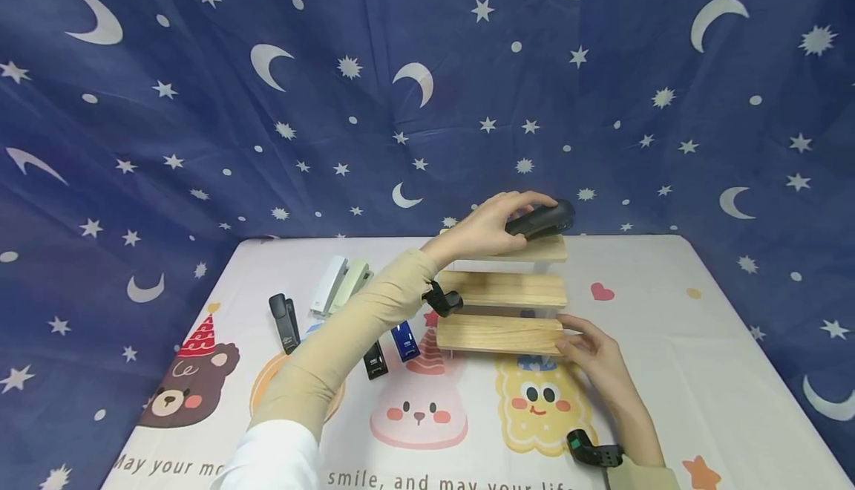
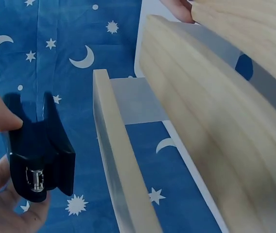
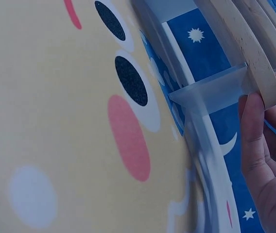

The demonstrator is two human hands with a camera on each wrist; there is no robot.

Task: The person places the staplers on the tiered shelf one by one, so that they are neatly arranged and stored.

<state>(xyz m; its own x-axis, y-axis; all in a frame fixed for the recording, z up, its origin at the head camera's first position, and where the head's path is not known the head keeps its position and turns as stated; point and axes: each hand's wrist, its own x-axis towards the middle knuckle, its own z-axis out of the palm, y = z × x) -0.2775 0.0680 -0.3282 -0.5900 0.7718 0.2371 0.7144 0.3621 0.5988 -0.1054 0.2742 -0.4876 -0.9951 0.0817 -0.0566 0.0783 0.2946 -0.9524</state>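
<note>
The black stapler (image 1: 542, 220) is above the top board of the wooden rack (image 1: 501, 289), toward the rack's right end, with a gap between stapler and board in the left wrist view. It is solid black with a soft sheen, long and rounded at its far end; the left wrist view shows two dark arms spread apart and a bright silvery metal piece set in the near end. The left hand (image 1: 490, 226) has its fingers curled round it, thumb on one side. The right hand (image 1: 597, 353) pinches the right end of the rack's lowest board between thumb and fingers.

The rack has three pale, grained boards on translucent supports. To its left on the bench (image 1: 721, 401), a blue stapler (image 1: 404, 341) lies nearest, then a small black stapler (image 1: 375, 361); farther left are a pale green item (image 1: 350, 283), a white item (image 1: 329, 286) and a dark stapler (image 1: 286, 324).
</note>
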